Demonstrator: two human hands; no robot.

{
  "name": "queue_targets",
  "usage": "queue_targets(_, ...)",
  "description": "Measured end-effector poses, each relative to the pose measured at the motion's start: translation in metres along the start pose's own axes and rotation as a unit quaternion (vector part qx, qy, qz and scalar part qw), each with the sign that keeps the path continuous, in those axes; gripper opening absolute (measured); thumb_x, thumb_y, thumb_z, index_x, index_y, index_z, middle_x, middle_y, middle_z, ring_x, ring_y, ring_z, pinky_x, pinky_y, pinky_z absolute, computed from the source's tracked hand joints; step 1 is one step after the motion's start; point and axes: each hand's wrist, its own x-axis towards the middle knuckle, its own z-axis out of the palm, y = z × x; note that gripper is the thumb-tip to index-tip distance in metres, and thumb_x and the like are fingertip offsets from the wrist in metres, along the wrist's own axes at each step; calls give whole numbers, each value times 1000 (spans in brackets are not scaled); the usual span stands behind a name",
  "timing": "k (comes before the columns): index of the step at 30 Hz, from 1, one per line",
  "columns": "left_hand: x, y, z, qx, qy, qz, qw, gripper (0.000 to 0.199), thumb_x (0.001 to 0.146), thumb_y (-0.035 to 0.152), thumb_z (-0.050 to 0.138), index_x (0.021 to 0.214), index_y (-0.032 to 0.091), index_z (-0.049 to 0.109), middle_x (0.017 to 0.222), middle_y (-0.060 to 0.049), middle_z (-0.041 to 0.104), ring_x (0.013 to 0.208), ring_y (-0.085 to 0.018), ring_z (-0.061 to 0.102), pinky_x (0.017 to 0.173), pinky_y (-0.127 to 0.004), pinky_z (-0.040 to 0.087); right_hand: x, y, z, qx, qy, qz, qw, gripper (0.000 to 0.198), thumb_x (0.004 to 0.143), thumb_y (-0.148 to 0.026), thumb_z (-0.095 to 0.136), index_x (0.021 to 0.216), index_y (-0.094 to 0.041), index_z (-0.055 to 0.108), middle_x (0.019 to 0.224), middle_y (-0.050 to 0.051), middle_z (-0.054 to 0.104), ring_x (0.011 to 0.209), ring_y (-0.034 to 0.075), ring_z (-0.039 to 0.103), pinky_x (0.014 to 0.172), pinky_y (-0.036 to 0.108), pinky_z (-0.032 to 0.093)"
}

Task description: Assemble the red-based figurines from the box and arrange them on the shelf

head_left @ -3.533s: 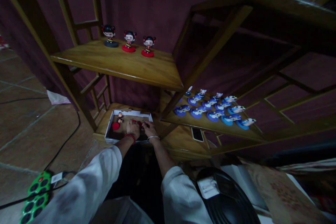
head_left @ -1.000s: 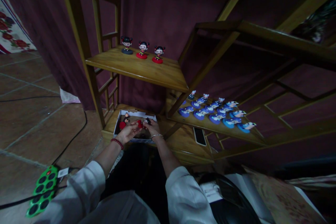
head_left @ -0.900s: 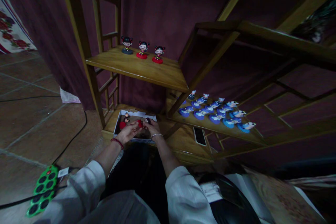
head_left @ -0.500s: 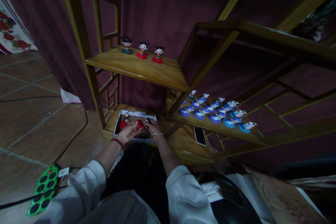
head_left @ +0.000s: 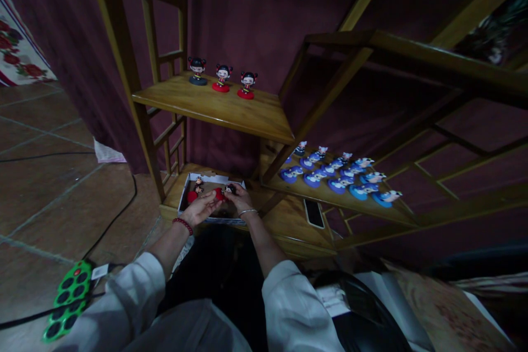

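Observation:
Both of my hands are together over a shallow white box (head_left: 184,190) on the low wooden shelf. My left hand (head_left: 202,207) is closed on the red base of a small figurine (head_left: 219,194). At the figurine's black-haired head, my right hand (head_left: 240,199) grips with its fingers. Inside the box, left of my hands, lie more figurine parts, among them a small head (head_left: 199,180) and a red base (head_left: 192,196). My hands hide part of the box's contents.
Three black-haired figurines (head_left: 223,77) stand on the upper shelf (head_left: 214,110). Several blue and purple figurines (head_left: 340,182) fill a shelf at right, with a phone (head_left: 314,213) below. A green power strip (head_left: 68,300) and cables lie on the floor at left.
The figurine's black-haired head shows more clearly between my hands, as it has turned slightly. Otherwise my hands stay over the box, and the view has shifted a little.

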Motion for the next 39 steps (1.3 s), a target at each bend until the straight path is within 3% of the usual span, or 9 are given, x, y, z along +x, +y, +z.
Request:
queue_targets(10, 4, -1, -4, 0, -13, -6, 1000, 12, 80, 7, 51, 74, 12, 61, 74, -5, 66, 71, -11, 63, 73, -25, 52, 3, 0, -2, -55, -44, -58, 996, 31, 54, -23, 65, 84, -21, 57, 77, -3, 60, 71, 11, 56, 72, 24, 45)
queue_targets(17, 2, 0, -2, -1, -10, -8, 1000, 11, 79, 7, 53, 71, 11, 60, 71, -5, 66, 70, -11, 63, 73, -25, 52, 4, -5, -3, -146, -58, -77, 985, 27, 58, -24, 64, 85, -22, 59, 76, -4, 61, 71, 12, 56, 70, 24, 47)
queue_targets(24, -2, 0, 1, 16, -11, -7, 1000, 10, 78, 6, 54, 75, 11, 63, 74, -6, 67, 71, -12, 63, 74, -26, 52, 3, -9, -2, -177, -33, -86, 980, 23, 58, -21, 65, 80, -24, 62, 74, -4, 63, 73, 15, 57, 70, 26, 47)
queue_targets(39, -1, -3, 2, 12, -5, 4, 1000, 13, 79, 7, 52, 72, 9, 64, 76, -7, 66, 70, -12, 62, 72, -26, 52, 1, -9, -3, -211, -56, -114, 969, 21, 59, -22, 64, 80, -25, 64, 73, -4, 64, 73, 15, 59, 71, 27, 48)
